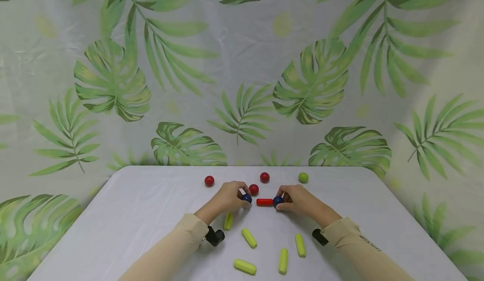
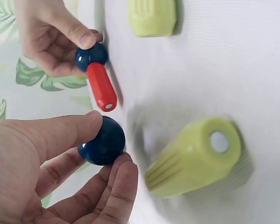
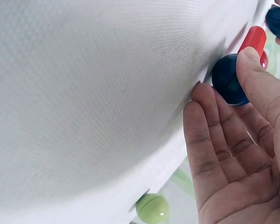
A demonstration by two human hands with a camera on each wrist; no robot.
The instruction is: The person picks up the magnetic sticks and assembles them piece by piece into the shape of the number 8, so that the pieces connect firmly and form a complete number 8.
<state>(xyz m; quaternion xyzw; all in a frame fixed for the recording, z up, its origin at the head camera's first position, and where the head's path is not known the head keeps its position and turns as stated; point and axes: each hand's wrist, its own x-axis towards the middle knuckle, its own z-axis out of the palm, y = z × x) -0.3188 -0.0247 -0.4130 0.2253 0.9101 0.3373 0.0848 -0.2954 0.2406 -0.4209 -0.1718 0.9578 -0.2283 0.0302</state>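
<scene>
Between thumb and fingers my left hand pinches a dark blue ball. My right hand pinches a second dark blue ball, which is joined to one end of a red stick. The stick's free end, with a pale round spot in its face, points toward the left hand's ball, and a small gap separates the two. A red ball sits just beyond the left hand's ball. Beneath the left wrist lies a yellow-green stick.
Two more red balls and a green ball rest near the white table's far edge. Several yellow-green sticks lie scattered nearer the front, between the forearms. A leaf-patterned cloth hangs behind the table.
</scene>
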